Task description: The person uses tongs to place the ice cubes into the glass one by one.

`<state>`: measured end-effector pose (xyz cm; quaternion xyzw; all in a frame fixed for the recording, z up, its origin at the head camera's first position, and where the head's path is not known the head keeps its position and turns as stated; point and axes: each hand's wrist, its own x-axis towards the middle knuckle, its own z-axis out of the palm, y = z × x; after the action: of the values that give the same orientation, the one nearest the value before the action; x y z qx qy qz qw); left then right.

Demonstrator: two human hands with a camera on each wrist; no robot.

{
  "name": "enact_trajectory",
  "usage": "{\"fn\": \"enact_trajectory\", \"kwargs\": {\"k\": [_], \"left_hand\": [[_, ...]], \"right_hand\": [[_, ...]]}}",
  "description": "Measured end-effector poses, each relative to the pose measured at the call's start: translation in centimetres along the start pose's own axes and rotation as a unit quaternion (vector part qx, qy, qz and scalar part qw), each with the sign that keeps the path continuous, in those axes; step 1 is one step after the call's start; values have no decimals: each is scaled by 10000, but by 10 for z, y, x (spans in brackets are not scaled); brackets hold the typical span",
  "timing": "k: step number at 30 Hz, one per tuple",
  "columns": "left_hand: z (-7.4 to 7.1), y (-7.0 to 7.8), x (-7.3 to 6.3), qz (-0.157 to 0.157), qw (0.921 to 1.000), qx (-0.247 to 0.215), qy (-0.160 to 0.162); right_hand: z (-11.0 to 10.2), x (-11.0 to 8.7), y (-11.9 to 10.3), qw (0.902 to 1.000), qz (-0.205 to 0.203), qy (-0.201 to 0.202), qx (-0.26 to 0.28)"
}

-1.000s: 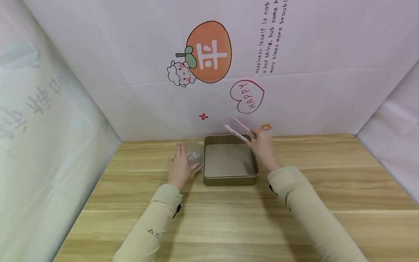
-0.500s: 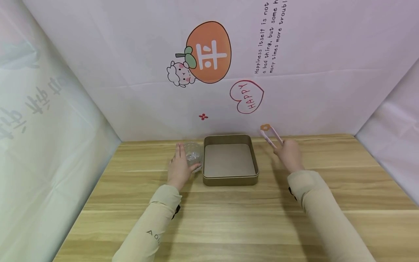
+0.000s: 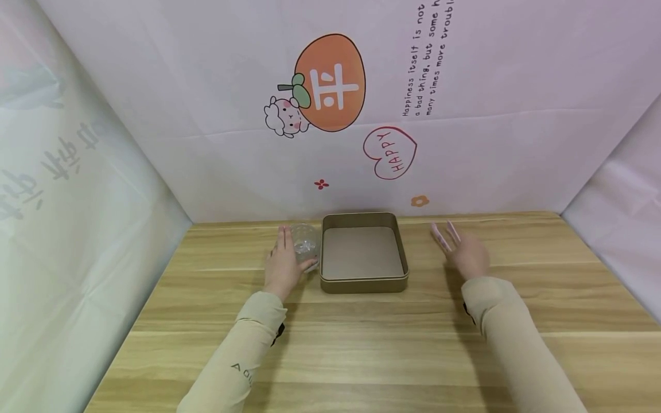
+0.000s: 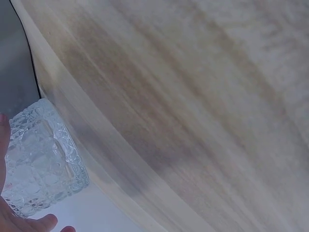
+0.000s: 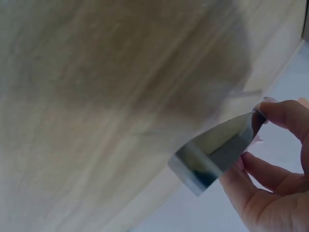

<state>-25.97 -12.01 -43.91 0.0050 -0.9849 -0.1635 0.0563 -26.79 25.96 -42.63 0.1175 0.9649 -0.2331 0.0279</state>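
Note:
A clear glass cup (image 3: 306, 244) with a patterned surface stands just left of a square gold tin (image 3: 364, 284). My left hand (image 3: 284, 267) holds the cup from its left side, fingers along the far side and thumb at the front. In the left wrist view, the cup's textured wall (image 4: 43, 159) shows beside my fingers. To the right of the tin, my right hand (image 3: 469, 258) pinches a pair of tongs (image 3: 441, 238) with pink tips spread apart. The tongs' bent metal end (image 5: 207, 159) shows in the right wrist view; nothing is seen between the tips.
The wooden table (image 3: 361, 355) meets a white printed cloth (image 3: 232, 172) along its back edge. More cloth hangs at the left (image 3: 77, 258) and right (image 3: 630, 189). The tin has no lid on and shows its flat bottom.
My right hand has carried the tongs from above the tin's right edge to the right and lower, towards the table. My left hand and the cup have stayed put.

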Motion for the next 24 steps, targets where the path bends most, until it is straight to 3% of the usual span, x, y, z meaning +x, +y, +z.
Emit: {"fn": "enact_trajectory", "kwargs": {"k": [13, 19, 24], "left_hand": [[-3, -1, -2, 109, 9998, -91, 104], [-3, -4, 0, 27, 9989, -451, 80], [-2, -6, 1, -4, 9978, -668, 40]], "right_hand": [[4, -1, 9, 9988, 343, -215, -283], [3, 0, 13, 9992, 151, -182, -337], [-1, 1, 14, 9981, 101, -470, -376]]}}
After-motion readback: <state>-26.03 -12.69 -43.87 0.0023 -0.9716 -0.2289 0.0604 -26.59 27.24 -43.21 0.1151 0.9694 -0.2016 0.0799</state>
